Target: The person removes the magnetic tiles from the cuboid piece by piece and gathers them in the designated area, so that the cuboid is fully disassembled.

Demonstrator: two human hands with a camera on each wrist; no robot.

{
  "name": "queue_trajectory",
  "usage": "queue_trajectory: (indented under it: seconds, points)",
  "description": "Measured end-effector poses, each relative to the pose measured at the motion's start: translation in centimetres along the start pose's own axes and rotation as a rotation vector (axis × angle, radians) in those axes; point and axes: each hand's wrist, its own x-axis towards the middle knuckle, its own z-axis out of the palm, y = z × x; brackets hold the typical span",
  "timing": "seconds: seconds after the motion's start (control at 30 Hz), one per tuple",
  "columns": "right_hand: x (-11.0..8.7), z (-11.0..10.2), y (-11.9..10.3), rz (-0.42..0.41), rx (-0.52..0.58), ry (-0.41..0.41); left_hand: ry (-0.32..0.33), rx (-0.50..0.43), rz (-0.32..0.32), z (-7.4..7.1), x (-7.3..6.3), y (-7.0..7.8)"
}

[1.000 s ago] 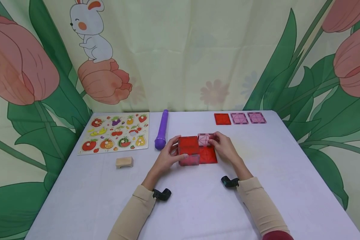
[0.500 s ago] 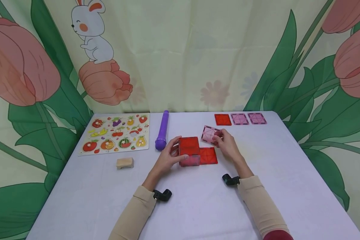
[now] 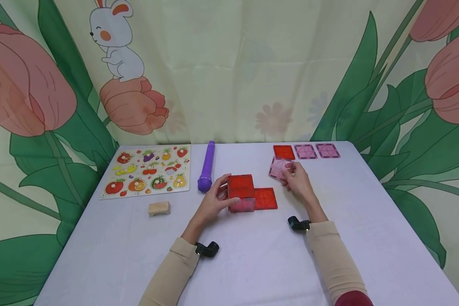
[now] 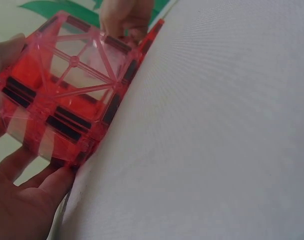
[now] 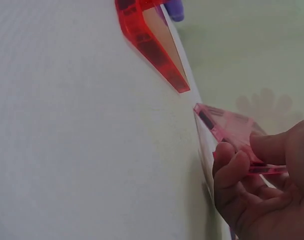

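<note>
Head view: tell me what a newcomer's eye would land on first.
Probably the red tile box near the middle, held in the left grip. Next, perhaps, the purple microphone-shaped toy, lying farther back and to the left. The rabbit picture stands out at upper left.

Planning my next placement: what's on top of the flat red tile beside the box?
Nothing visible rests on the flat red tile; the right hand holds a pink tile clear of it. What's underneath is covered.

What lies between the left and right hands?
In the head view: the tile box held by the left hand, a flat red tile beside it, then bare white tablecloth; the right hand pinches a pink tile.
</note>
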Motion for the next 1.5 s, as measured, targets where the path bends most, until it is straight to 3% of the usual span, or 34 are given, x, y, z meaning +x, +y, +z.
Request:
queue_trajectory:
  seconds: [0.4,1.03,1.5]
  points:
    - [-0.1,-1.4,0.5,0.046,-0.018,0.048,0.005,0.015,-0.009,0.0,0.0,0.0]
    - [0.7,-2.6,0.8,0.107,-0.176,0.110,-0.006,0.007,-0.007,0.0,0.0,-0.2]
    - [0.8,-2.5,1.0,0.032,-0.270,0.123,0.009,0.022,-0.016,0.0,0.0,-0.1]
